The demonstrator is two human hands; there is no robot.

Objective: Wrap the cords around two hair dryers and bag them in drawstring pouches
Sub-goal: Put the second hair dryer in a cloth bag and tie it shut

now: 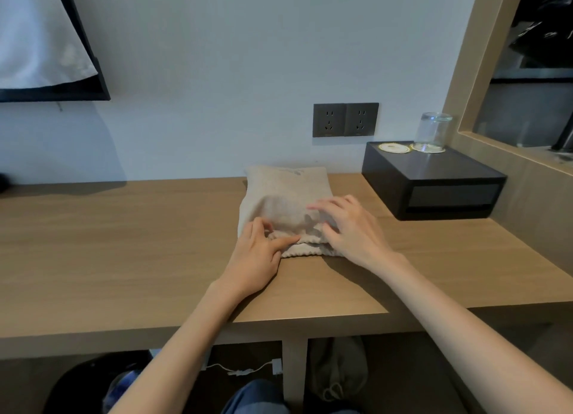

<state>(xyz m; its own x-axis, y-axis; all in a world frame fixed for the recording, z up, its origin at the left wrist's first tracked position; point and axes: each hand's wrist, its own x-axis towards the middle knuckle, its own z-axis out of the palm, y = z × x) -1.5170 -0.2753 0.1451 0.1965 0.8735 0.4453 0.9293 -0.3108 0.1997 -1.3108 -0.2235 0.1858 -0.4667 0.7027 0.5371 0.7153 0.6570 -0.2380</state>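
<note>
Pouch (279, 193), beige and bulging, is laid flat on desk (124, 243) toward the back right, gathered mouth turned to the near edge. Mouth is pinched by left hand (254, 255): fingers curled into the fabric, thumb stretched along the gathered rim. Right hand (353, 230) is pressed on top of pouch just beside it, fingers spread and only lightly bent, nothing gripped. Second pouch (338, 367) is seen under desk, cord knotted. Box (434, 181), black, is set on desk at far right; glass (434, 131) is stood upside down on it. Sockets (345, 119) are mounted on the wall above desk.
</note>
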